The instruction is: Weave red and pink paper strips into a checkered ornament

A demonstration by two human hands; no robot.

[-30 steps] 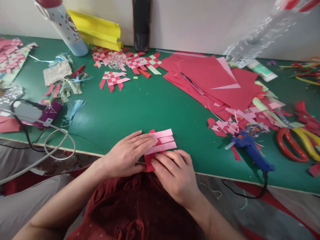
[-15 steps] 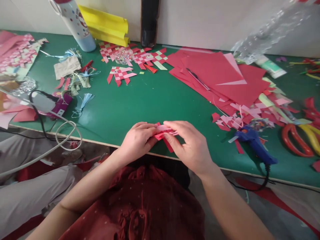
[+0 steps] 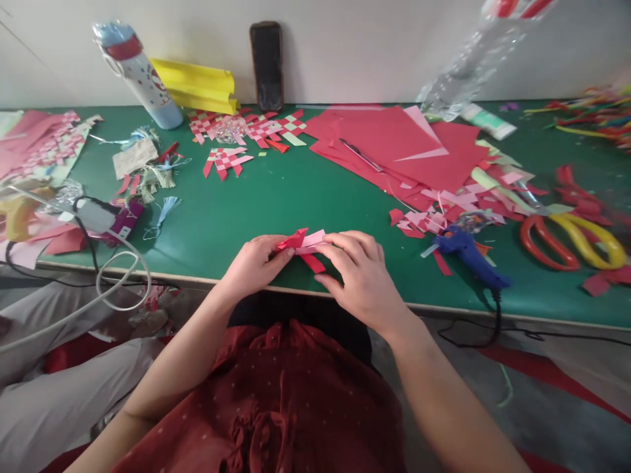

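Just above the table's front edge I hold a small bundle of folded red and pink paper strips (image 3: 309,246). My left hand (image 3: 255,264) is closed, pinching the bundle's left end between thumb and fingers. One red strip hangs toward the lower right. To the right, my right hand (image 3: 359,274) has its thumb held apart from the fingers. Its fingertips are at the pink strip's free end; whether they press on it, I cannot tell. Beyond the hands lies a woven red and pink paper piece (image 3: 225,161) with loose strip ends.
Red paper sheets (image 3: 384,141) lie at the back with a pen (image 3: 361,155) on them. On the right are paper scraps (image 3: 434,213), a blue glue gun (image 3: 468,253) and scissors (image 3: 549,243). A phone (image 3: 267,66) and bottle (image 3: 142,79) stand behind. A seated person's leg (image 3: 73,394) shows left.
My right thumb has come off the paper strips and the right fingers have spread. The left hand keeps its pinch. The view has tilted up and turned right, so the whole phone now shows.
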